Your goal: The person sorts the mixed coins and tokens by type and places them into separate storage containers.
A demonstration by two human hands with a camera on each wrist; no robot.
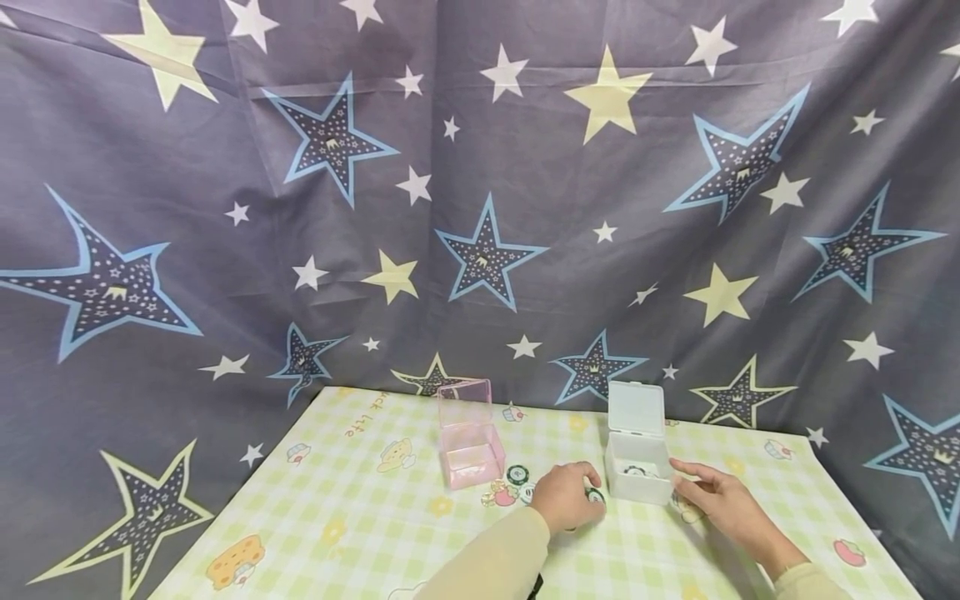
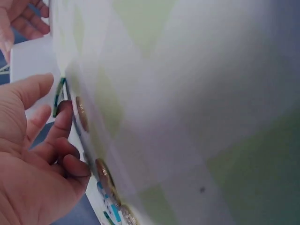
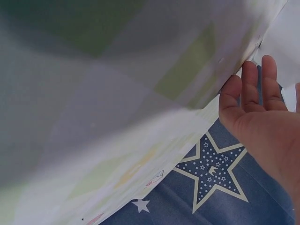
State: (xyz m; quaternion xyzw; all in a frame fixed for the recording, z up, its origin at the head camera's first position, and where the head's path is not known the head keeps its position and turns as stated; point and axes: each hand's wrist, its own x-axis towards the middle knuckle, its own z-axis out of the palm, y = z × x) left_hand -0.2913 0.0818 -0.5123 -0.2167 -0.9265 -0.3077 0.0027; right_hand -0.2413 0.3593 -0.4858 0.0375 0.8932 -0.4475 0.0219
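Left hand (image 1: 567,497): fingers curled, pinching green chip (image 1: 596,497).
Right hand (image 1: 712,493): fingers straight, steadying white box (image 1: 637,477).
Risk: chip likely slipping; box tipping if nudged.

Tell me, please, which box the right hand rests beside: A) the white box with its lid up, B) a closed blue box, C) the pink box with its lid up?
A: in the head view the right hand lies open against the white box, whose lid stands up.
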